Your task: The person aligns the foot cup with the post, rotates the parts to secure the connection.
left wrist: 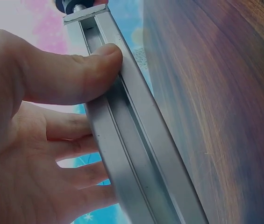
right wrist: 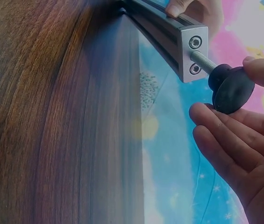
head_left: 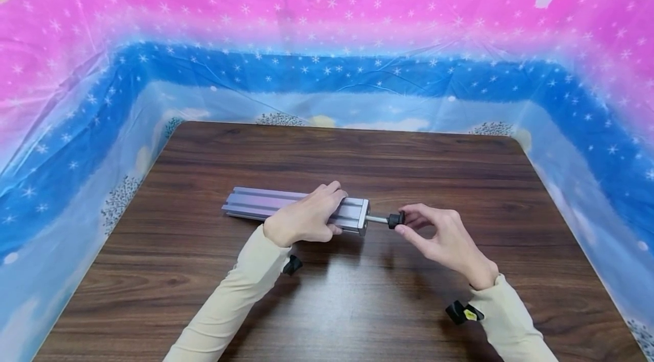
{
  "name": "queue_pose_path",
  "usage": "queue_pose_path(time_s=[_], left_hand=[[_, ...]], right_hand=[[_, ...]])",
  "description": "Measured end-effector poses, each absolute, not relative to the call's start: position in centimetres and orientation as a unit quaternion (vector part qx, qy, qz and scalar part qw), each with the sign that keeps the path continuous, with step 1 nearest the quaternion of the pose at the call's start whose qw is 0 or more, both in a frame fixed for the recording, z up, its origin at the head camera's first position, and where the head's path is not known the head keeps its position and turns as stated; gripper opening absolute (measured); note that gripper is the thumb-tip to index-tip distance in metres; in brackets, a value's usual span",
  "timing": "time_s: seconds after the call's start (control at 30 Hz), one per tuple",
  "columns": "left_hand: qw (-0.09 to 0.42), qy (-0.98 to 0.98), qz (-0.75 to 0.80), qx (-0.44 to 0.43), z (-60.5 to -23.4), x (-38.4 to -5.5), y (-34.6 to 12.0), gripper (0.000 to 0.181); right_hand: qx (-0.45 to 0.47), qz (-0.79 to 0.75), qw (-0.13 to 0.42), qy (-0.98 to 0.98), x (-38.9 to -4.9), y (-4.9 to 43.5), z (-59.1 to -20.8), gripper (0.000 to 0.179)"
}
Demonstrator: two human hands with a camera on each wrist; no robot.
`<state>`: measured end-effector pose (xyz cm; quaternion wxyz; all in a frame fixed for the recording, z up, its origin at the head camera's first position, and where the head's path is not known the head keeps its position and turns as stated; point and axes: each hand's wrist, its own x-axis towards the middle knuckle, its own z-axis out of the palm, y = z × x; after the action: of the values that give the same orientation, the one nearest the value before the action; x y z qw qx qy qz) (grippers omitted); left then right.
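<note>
A slotted aluminium profile (head_left: 258, 201) lies lengthwise across the middle of the table. My left hand (head_left: 309, 218) grips it near its right end; in the left wrist view the thumb (left wrist: 87, 77) presses over the slot and the other fingers reach along the opposite side. A metal end plate (right wrist: 186, 60) with two screws caps that end. From its centre a threaded rod (right wrist: 203, 62) sticks out, carrying a black levelling foot (right wrist: 234, 91) with a round base. My right hand (head_left: 447, 237) pinches the foot's rim between thumb and fingers.
Dark wood-grain tabletop (head_left: 332, 152) lies under the work. A pink and blue patterned cloth (head_left: 327, 72) hangs around the table's back and sides. Black wrist devices (head_left: 460, 312) sit at both cream sleeves (head_left: 230, 294).
</note>
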<state>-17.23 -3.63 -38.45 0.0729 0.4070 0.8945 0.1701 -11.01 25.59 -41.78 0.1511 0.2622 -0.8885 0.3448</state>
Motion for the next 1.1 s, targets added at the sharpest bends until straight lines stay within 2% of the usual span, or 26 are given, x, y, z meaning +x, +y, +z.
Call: queue_pose_path(time_s=[0.17, 0.27, 0.43, 0.5, 0.67, 0.73, 0.9, 1.1], left_hand=[[0.078, 0.894, 0.173, 0.406, -38.56, -17.30, -3.42, 0.052], [0.081, 0.894, 0.174, 0.404, -38.51, -17.24, -3.36, 0.052], [0.084, 0.894, 0.182, 0.400, -38.45, -17.20, -3.43, 0.053], [0.086, 0.895, 0.184, 0.398, -38.40, -17.24, -3.43, 0.053], [0.081, 0.895, 0.183, 0.399, -38.26, -17.27, -3.39, 0.050], [0.079, 0.895, 0.182, 0.400, -38.25, -17.24, -3.41, 0.050], [0.076, 0.894, 0.183, 0.403, -38.32, -17.16, -3.44, 0.049], [0.077, 0.892, 0.185, 0.406, -38.40, -17.06, -3.44, 0.049]], right_hand=[[0.247, 0.353, 0.139, -0.892, -10.88, 25.61, -41.73, 0.022], [0.234, 0.365, 0.113, -0.894, -10.76, 25.58, -41.56, 0.018], [0.219, 0.360, 0.073, -0.904, -10.61, 25.70, -41.35, 0.024], [0.222, 0.351, 0.081, -0.906, -10.53, 25.84, -41.41, 0.031], [0.268, 0.339, 0.137, -0.891, -10.44, 26.01, -41.62, 0.064], [0.290, 0.341, 0.157, -0.880, -10.52, 25.95, -41.63, 0.069], [0.320, 0.352, 0.177, -0.861, -10.66, 25.71, -41.56, 0.057], [0.304, 0.334, 0.179, -0.874, -10.47, 25.66, -41.45, 0.047]])
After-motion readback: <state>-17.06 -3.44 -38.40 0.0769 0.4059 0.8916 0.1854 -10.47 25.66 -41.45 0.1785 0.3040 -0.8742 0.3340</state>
